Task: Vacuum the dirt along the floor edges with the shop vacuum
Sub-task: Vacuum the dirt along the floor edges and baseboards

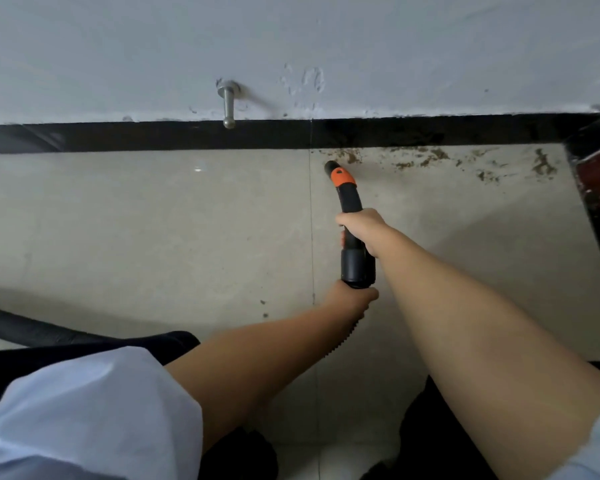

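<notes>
Both hands are gripping the stiff black plastic vacuum wand with orange collar (347, 202), right hand (362, 230) wrapping mid-tube and left hand (355, 299) clutching the hose end, which is likely light, its tip nearing brown dirt crumbs (430, 157) at one o'clock along the black baseboard (153, 135).

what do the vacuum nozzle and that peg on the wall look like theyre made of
Vacuum nozzle: looks like moulded plastic, matte black with an orange collar, no shine. Wall peg: probably metal, with a brushed silver-grey sheen and a rounded tip.

Beige tiled floor (153, 237) bears brown dirt (430, 157) along its black baseboard (153, 136).
</notes>
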Available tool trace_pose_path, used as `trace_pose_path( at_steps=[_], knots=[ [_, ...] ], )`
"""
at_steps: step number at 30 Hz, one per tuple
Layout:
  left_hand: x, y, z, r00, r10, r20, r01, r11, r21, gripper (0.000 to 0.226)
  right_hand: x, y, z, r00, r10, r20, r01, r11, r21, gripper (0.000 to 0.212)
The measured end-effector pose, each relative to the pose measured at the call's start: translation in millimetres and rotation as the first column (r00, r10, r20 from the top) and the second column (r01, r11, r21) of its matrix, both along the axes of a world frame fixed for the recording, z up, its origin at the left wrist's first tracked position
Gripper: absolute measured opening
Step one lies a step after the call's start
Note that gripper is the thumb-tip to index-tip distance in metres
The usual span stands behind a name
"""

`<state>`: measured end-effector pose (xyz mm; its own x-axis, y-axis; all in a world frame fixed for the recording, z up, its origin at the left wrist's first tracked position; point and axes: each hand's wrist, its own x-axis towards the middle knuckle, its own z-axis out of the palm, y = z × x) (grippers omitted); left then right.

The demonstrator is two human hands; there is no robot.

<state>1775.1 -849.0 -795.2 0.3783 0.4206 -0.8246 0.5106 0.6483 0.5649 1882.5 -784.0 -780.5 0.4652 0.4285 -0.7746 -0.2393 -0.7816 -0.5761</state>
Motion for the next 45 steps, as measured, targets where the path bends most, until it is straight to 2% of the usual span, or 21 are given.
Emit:
trace_pose_path(
  at_steps=[6,11,16,24,38,45],
  knots=[
    [-3.9,7.0,-5.0,1.000,0.024,-0.008,-0.023,1.000,0.019,0.022,-5.9,9.7,-5.3,1.000,0.026,0.000,-0.026,1.000,0.014,0.015],
    [8.3,4.8,-3.1,0.997,-0.076,-0.005,0.076,0.997,0.026,0.017,12.4,-3.4,-7.7,0.994,-0.108,0.036,0.107,0.994,0.010,0.009],
    [23.5,4.0,-1.3,0.988,-0.150,-0.030,0.151,0.987,0.052,0.026,34.2,-15.0,-9.1,0.979,-0.198,0.041,0.198,0.980,0.008,0.011],
    [22.2,17.6,-2.2,0.991,-0.116,-0.062,0.120,0.989,0.080,0.017,27.7,5.0,-7.5,0.988,-0.152,-0.005,0.152,0.987,0.045,0.010],
    [3.0,33.8,-6.2,0.998,-0.022,-0.066,0.028,0.996,0.090,0.015,1.6,34.0,-9.0,0.998,-0.052,-0.024,0.053,0.998,0.047,0.010],
    [17.4,33.4,-4.6,0.990,-0.125,-0.062,0.129,0.988,0.084,0.019,24.9,17.4,-8.3,0.980,-0.198,0.006,0.198,0.979,0.038,0.010]
  ],
)
